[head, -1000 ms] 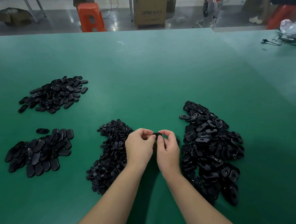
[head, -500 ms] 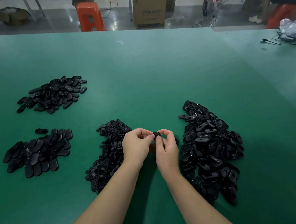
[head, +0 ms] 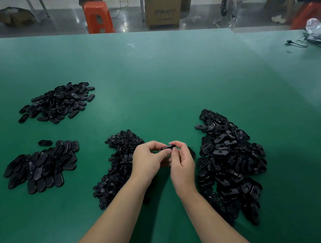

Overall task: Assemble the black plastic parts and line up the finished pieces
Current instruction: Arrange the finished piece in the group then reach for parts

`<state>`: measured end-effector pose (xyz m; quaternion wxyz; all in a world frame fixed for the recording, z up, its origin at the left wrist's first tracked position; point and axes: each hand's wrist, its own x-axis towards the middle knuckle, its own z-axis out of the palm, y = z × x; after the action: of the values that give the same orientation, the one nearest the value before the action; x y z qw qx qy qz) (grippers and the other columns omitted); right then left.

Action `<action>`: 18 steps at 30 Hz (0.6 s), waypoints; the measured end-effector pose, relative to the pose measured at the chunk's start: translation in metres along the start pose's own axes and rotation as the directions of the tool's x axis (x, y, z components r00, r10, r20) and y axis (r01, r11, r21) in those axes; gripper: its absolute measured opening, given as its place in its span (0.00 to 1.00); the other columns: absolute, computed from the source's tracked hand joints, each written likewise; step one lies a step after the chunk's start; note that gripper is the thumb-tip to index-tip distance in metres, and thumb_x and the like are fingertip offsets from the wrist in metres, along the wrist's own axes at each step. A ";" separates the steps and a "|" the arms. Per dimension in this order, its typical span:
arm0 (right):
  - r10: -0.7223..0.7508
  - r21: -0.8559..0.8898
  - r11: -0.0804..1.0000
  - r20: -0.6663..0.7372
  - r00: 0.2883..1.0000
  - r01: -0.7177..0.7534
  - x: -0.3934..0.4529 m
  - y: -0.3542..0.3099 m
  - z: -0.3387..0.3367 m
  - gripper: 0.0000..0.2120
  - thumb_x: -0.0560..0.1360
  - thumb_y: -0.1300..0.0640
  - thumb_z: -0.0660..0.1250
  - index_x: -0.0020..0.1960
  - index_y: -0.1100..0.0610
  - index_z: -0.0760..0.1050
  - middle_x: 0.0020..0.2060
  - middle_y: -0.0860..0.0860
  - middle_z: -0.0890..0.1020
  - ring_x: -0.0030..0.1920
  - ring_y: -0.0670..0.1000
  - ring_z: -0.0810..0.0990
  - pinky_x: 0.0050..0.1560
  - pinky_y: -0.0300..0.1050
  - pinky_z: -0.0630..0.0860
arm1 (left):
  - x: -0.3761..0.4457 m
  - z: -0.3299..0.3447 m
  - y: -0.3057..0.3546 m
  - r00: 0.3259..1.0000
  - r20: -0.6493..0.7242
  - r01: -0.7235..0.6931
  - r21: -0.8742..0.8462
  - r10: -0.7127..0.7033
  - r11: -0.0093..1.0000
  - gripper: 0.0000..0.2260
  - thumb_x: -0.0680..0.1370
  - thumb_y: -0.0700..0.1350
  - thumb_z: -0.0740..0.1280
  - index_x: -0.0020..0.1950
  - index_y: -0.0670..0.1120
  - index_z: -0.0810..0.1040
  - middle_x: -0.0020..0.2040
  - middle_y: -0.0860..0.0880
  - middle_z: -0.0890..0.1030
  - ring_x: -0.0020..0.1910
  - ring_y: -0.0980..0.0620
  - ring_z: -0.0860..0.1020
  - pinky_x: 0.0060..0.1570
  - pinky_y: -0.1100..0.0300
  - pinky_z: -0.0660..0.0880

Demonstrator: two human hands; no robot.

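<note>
The left hand (head: 149, 158) and right hand (head: 181, 164) pinch 1 black part (head: 166, 147) between curled fingertips. 4 heaps lie on the green table (head: 152, 83).

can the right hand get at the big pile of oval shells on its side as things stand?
Probably yes, once freed. The right hand sits just beside the pile of oval shells with bare green table between and nothing over it. But with the left hand it pinches a black part, so its fingers are occupied.

Looking like a factory assembly floor: wide green counter (head: 151, 79) carrying heaps of black plastic parts (head: 230, 161), cardboard cartons (head: 163, 5) and orange stools (head: 97, 16) standing on polished concrete beyond.
</note>
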<state>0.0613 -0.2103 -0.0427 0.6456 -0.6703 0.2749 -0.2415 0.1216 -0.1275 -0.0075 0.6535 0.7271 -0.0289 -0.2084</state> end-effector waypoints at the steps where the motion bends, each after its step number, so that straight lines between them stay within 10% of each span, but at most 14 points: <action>1: -0.003 0.013 1.000 0.002 1.000 0.003 0.001 0.001 0.000 0.11 0.81 0.54 0.60 0.51 0.41 0.79 0.45 0.48 0.85 0.45 0.53 0.85 0.51 0.63 0.82 | 0.000 -0.001 0.000 1.000 -0.001 -0.011 0.023 0.011 1.000 0.04 0.72 0.36 0.78 0.42 0.43 0.85 0.38 0.43 0.86 0.37 0.45 0.85 0.38 0.54 0.82; 8: -0.023 0.022 0.999 0.003 1.000 0.023 0.001 0.003 0.001 0.09 0.79 0.50 0.62 0.50 0.45 0.82 0.41 0.49 0.86 0.37 0.50 0.82 0.41 0.50 0.80 | 0.000 -0.010 0.005 0.996 0.036 -0.081 0.100 0.077 0.992 0.04 0.74 0.37 0.75 0.43 0.45 0.87 0.34 0.43 0.84 0.26 0.55 0.77 0.27 0.67 0.71; 18: -0.027 -0.052 0.998 0.021 0.999 0.028 0.002 0.007 0.003 0.11 0.82 0.60 0.65 0.50 0.43 0.78 0.44 0.40 0.85 0.47 0.43 0.84 0.49 0.45 0.81 | -0.001 -0.007 -0.002 0.997 0.065 0.034 0.050 -0.037 0.998 0.09 0.79 0.34 0.67 0.48 0.43 0.86 0.38 0.43 0.86 0.35 0.47 0.83 0.38 0.55 0.82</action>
<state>0.0642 -0.2093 -0.0500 0.6273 -0.6930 0.2654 -0.2363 0.1230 -0.1208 -0.0087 0.6306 0.7359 -0.0426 -0.2429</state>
